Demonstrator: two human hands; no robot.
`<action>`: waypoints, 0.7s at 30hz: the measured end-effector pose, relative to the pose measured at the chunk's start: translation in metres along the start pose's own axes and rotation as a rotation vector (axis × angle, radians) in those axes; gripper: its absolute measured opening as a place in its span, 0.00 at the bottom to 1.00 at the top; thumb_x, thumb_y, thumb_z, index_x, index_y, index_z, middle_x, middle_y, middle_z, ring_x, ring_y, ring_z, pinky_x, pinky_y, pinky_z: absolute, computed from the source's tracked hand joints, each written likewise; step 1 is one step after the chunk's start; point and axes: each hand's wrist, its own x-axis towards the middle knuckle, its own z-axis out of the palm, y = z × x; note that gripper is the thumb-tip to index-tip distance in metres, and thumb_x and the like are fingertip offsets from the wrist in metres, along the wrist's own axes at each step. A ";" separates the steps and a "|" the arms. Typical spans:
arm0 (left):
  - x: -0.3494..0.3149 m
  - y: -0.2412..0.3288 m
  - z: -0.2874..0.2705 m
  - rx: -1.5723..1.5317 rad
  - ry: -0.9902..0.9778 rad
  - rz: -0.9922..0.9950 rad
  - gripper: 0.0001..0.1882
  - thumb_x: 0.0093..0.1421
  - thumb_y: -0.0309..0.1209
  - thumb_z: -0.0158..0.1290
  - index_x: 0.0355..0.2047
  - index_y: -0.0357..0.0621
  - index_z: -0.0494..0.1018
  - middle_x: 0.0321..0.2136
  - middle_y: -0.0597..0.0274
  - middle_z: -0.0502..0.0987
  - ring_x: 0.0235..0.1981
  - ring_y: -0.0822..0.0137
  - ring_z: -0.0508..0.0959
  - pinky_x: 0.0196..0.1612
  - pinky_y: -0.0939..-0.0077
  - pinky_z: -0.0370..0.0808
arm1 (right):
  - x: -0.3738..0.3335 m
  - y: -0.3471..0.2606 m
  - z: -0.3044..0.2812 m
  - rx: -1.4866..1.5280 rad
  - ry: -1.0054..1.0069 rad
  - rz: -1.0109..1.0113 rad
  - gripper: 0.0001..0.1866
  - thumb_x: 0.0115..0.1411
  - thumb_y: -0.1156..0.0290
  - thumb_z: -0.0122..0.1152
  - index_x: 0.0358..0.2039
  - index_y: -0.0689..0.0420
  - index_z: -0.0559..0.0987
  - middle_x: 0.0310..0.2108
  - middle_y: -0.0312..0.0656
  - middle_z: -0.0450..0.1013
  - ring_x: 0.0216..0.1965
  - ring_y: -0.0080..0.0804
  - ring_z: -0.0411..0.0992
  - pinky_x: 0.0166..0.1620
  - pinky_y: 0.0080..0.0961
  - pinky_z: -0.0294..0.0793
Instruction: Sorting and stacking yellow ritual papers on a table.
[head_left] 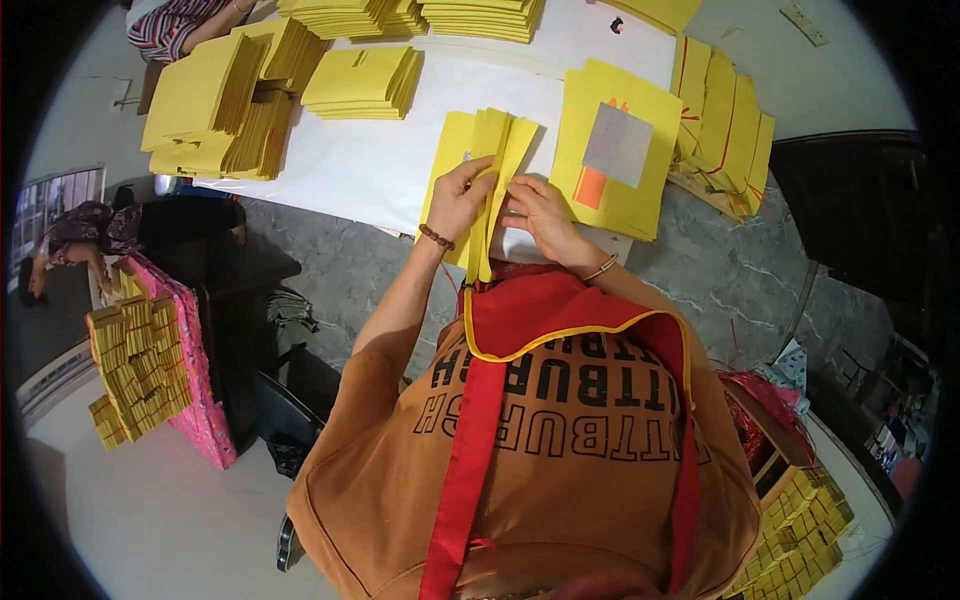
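Observation:
At the near edge of the white table, a folded sheet of yellow paper [490, 145] stands partly raised, with long narrow folds running toward my body. My left hand [462, 205] grips the folds from the left, its thumb and fingers closed on them. On the other side, my right hand [540, 215] has its fingers bent against the right flap; the fingertips are partly hidden by the paper. Just right of this hand lies a stack of flat yellow sheets [645, 95], bearing a grey square [618, 145] and an orange patch [590, 187].
Piles of folded yellow paper [200, 90] stand at the table's left, with a smaller pile [362, 82] beside them. Tied yellow bundles [725, 125] are at the right. A black chair [295, 385] stands left of me. Another person [95, 230] is at the far left.

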 end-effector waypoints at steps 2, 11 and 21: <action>0.000 0.004 0.000 -0.017 -0.002 -0.106 0.16 0.54 0.31 0.52 0.41 0.35 0.72 0.24 0.62 0.75 0.23 0.79 0.69 0.26 0.85 0.67 | 0.000 0.000 0.000 0.007 0.000 0.006 0.14 0.57 0.60 0.51 0.39 0.55 0.69 0.32 0.32 0.62 0.33 0.20 0.60 0.35 0.22 0.69; 0.005 -0.019 0.005 0.047 0.155 -0.006 0.09 0.55 0.31 0.50 0.30 0.37 0.71 0.12 0.72 0.63 0.15 0.81 0.60 0.18 0.83 0.58 | 0.002 -0.001 0.000 0.110 0.013 -0.005 0.06 0.60 0.67 0.43 0.34 0.55 0.65 0.35 0.36 0.67 0.36 0.27 0.69 0.37 0.27 0.69; 0.003 -0.009 -0.011 -0.043 0.084 0.039 0.21 0.56 0.20 0.42 0.51 0.40 0.61 0.27 0.70 0.70 0.22 0.82 0.65 0.26 0.90 0.62 | -0.001 -0.002 0.003 0.269 -0.034 -0.028 0.07 0.59 0.69 0.41 0.36 0.55 0.66 0.38 0.37 0.67 0.40 0.30 0.68 0.44 0.31 0.69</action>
